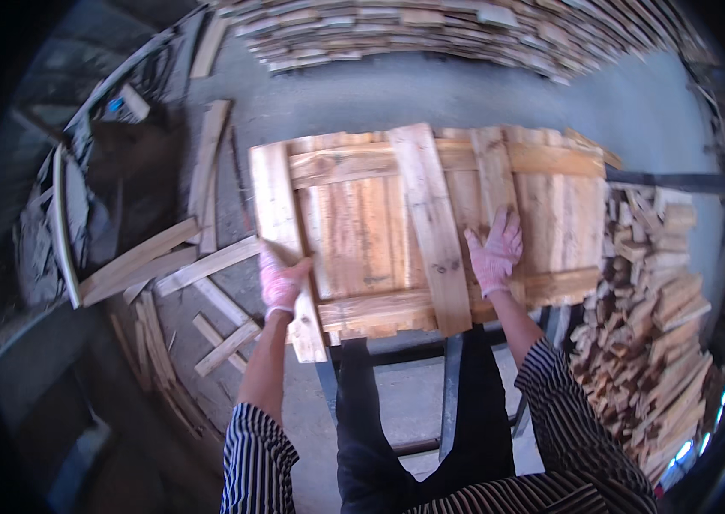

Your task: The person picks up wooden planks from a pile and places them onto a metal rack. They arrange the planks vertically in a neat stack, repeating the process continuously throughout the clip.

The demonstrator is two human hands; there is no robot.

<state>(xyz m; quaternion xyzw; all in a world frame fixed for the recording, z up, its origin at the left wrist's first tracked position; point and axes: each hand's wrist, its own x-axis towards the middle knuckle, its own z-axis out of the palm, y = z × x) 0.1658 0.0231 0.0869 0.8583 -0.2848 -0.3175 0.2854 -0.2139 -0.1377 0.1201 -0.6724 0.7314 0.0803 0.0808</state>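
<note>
Slatted wooden panel (358, 231): Here we had it, broad and pale, lying right in front of our body, with a far rail (345, 163) and a near rail (380, 308) running sideways over its slats.
Left crossboard (277, 184): Along the left end it went, its near tip poking out past the slats!
Middle crossboard (431, 223): Slanting, this one, laid over both rails; we couldn't tell whether any nail held it.
Right crossboard (493, 171): Narrower, and just beside the middle one.
Left hand (281, 278): Pink-gloved, we had it astride the left crossboard, thumb toward the inner edge; whether it was clamped, we couldn't tell.
Right hand (497, 253): Gloved too, it lay over the right crossboard, thumb apart from the fingers; pressing or pinching, we couldn't say.
Handling: Stiff and fairly heavy, we judged, rough enough for gloves to bite; a crossboard might slide if loose, so the rails or both ends of the panel made the surer hold.
Metal frame (450, 377): Underneath, apparently bearing the load.
Offcut heap (654, 317): Piled up on our right.
Loose planks (144, 257): Strewn over to our left.
Board stack (397, 34): And far across the concrete floor (328, 98), layer upon layer of timber!
</note>
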